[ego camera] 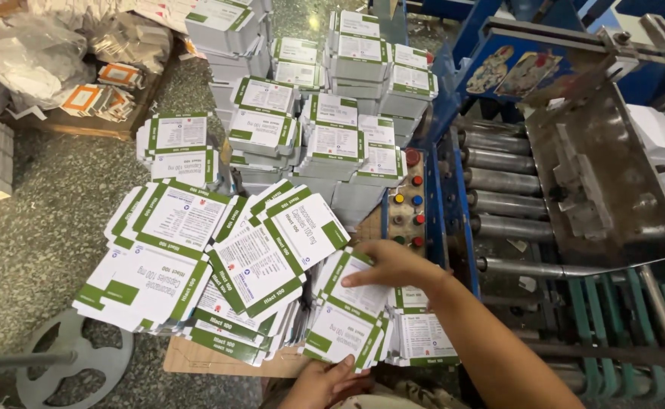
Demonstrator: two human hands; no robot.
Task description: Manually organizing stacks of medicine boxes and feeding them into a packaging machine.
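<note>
The left hand [321,382] cups the near edge of a stack of flat green-and-white cartons [344,322] while the right hand [393,266] presses open-palmed on top.

- A grey speckled stone floor [37,227] carried the goods.
- Tall stacks of white-and-green flat cartons [332,144] stood directly on it.
- A brown board [196,360] lay on it, bearing fanned carton bundles [219,265].
- A round grey metal base [75,367] rested nearby.
</note>
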